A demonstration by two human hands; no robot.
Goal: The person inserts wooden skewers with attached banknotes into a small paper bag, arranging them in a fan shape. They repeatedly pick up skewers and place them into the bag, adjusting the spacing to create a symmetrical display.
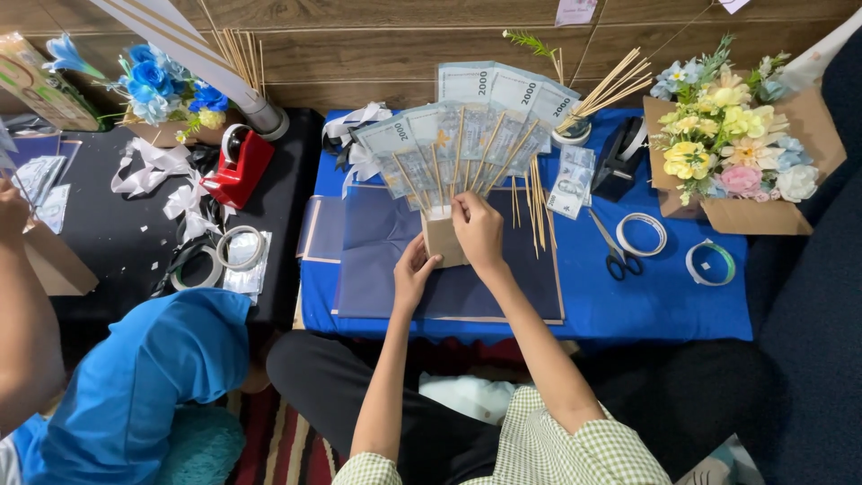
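Observation:
My left hand (411,270) grips the side of a small tan block (442,241) standing on dark blue paper (395,260). My right hand (479,229) pinches the base of the wooden sticks pushed into that block. Each stick carries a grey-blue banknote, and the notes spread out as a fan (458,135) above the block. More loose wooden sticks (537,202) lie just right of my right hand.
On the blue table (664,301) lie scissors (614,251), two tape rolls (641,233), a black tape dispenser (620,157), a cup of sticks (575,126) and a flower bouquet (732,153). A person in blue (135,377) sits at left by a black table with a red dispenser (238,166).

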